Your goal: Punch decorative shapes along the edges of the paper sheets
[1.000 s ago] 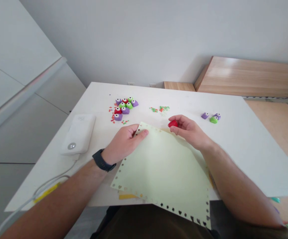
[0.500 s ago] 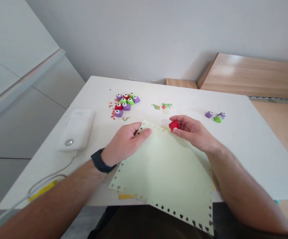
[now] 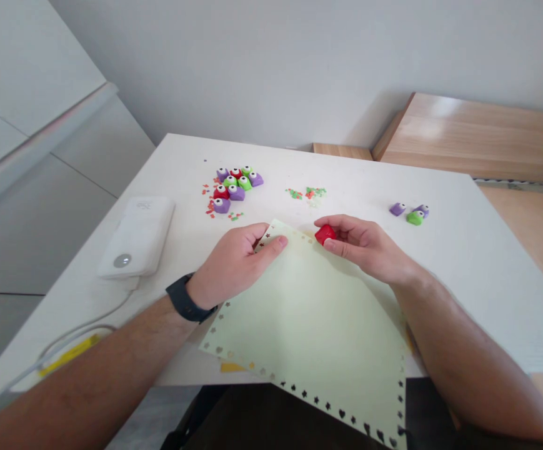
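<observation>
A pale green sheet of paper (image 3: pixel 318 319) slants over the table's front edge, with small stars and hearts cut out along its borders. Its upper left corner is pinched by my left hand (image 3: pixel 240 259), thumb on top. In my right hand (image 3: pixel 362 247) is a red craft punch (image 3: pixel 325 235), held between thumb and fingers at the paper's far edge. Whether the paper sits inside the punch's slot I cannot tell. Several purple, green and red punches (image 3: pixel 236 192) cluster at the back left. Two purple punches and a green punch (image 3: pixel 414 217) stand at the right.
Red and green paper bits (image 3: pixel 315 192) lie mid-table, with more around the left cluster. A white power bank (image 3: pixel 137 237) with a cable rests at the left, near a yellow object (image 3: pixel 69 354). Yellow paper (image 3: pixel 232 367) shows under the green sheet. Wooden furniture (image 3: pixel 468 134) stands behind right.
The red punch in my right hand has shifted slightly left along the paper's edge. My left hand keeps its hold on the corner. The whole view has moved a little.
</observation>
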A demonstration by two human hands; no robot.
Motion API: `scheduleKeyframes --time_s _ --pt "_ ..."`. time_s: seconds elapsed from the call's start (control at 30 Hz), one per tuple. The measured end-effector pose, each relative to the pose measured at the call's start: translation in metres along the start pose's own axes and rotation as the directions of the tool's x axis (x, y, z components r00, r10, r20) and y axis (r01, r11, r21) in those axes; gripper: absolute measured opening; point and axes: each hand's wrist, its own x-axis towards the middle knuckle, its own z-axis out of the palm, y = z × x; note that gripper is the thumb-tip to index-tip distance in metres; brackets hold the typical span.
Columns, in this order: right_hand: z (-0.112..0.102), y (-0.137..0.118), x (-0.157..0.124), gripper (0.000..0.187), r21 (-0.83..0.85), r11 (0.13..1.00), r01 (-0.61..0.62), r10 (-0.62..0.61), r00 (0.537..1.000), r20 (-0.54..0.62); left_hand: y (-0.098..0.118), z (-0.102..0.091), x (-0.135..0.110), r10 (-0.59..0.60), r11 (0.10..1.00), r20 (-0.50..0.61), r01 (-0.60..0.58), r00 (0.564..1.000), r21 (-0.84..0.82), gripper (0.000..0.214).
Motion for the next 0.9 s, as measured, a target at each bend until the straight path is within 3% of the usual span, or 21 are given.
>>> scheduleKeyframes --time_s 0.53,0.9 --pt "0.0009 0.0047 0.0016 0.056 -0.188 0.982 0.007 0.002 0.999 0.044 -0.0032 0.0007 -0.0005 0.031 0.997 -0.018 -0.030 0.999 0.066 0.038" --pt "0.0018 0.0004 0.0002 0.042 -0.247 0.969 0.011 0.009 0.997 0.080 -0.0080 0.0029 0.0001 0.026 0.995 -0.012 -0.025 1.000 0.097 0.040"
